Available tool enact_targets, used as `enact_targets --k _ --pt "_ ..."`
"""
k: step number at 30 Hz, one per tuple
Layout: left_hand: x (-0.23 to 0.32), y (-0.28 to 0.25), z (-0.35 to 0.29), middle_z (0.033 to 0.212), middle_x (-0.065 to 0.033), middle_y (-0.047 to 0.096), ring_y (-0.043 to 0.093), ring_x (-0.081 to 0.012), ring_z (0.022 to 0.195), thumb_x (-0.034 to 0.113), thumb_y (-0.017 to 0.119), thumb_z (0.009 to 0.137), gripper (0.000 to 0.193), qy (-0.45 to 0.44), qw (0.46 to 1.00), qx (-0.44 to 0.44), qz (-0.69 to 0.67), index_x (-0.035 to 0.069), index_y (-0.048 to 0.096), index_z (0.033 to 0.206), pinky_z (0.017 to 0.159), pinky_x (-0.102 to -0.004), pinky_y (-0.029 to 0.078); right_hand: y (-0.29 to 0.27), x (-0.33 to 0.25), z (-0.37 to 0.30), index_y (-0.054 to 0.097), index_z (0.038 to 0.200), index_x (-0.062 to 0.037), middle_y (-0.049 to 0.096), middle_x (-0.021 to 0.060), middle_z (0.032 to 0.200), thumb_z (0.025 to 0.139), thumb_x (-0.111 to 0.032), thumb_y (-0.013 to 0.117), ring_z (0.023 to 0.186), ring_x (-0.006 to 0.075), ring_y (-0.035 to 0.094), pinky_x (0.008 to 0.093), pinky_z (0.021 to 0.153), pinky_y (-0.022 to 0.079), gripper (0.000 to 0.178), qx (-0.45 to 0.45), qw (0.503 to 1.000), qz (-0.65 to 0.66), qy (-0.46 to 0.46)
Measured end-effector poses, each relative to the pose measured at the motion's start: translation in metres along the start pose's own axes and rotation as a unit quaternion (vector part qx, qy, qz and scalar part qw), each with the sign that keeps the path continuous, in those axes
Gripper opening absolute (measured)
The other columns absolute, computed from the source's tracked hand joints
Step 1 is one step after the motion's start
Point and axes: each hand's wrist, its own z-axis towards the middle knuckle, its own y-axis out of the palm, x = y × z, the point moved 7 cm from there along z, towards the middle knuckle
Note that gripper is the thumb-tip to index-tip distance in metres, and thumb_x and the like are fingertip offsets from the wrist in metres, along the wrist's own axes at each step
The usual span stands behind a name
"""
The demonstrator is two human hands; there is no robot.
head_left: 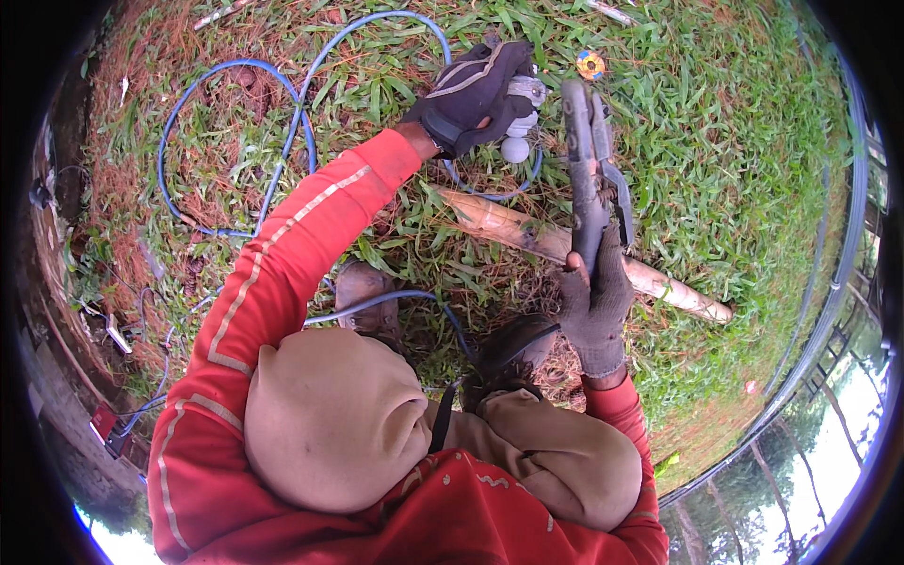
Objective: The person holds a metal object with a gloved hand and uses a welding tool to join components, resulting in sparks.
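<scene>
My left hand (468,97), in a dark glove, is at the far middle over the grass. Its fingers curl round a silver-grey fitting (527,91), partly hidden by the glove. A round grey knob (515,150) shows just below it. My right hand (597,306), in a grey knitted glove, is closed on the lower end of a long dark grey pliers-like tool (586,160). This tool points away from me and has a lever along its right side; its exact kind is unclear. Its far end is to the right of the fitting, apart from it.
A pointed wooden stake (508,224) lies across the grass, passing beneath the tool. Blue hose (282,179) loops on the left and runs near my boots (367,301). An orange-yellow disc (590,65) lies beyond the tool. A red box (105,424) stands far left.
</scene>
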Motion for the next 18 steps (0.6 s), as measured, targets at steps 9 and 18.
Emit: enact_targets --k 9,18 --pt "-0.001 -0.001 -0.001 0.12 -0.026 0.077 0.075 -0.0489 0.103 0.024 0.077 0.093 0.066 0.001 1.0 0.021 0.021 -0.002 0.051 0.148 0.096 -0.055 0.059 0.002 0.011 0.003 0.05 0.159 0.017 0.073 0.0372 0.127 0.106 -0.022 0.074 0.117 0.047 0.076 0.0467 0.102 0.059 0.07 -0.037 0.998 0.012 0.048" --pt "-0.006 -0.001 -0.003 0.133 -0.0308 0.076 0.078 -0.0484 0.115 0.029 0.087 0.096 0.078 0.0 0.999 0.013 0.035 -0.002 0.048 0.157 0.094 -0.0522 0.064 0.003 0.013 -0.001 0.052 0.158 0.0151 0.075 0.0325 0.118 0.106 -0.023 0.075 0.108 0.0426 0.078 0.0452 0.096 0.06 0.069 -0.049 0.996 0.026 0.075"
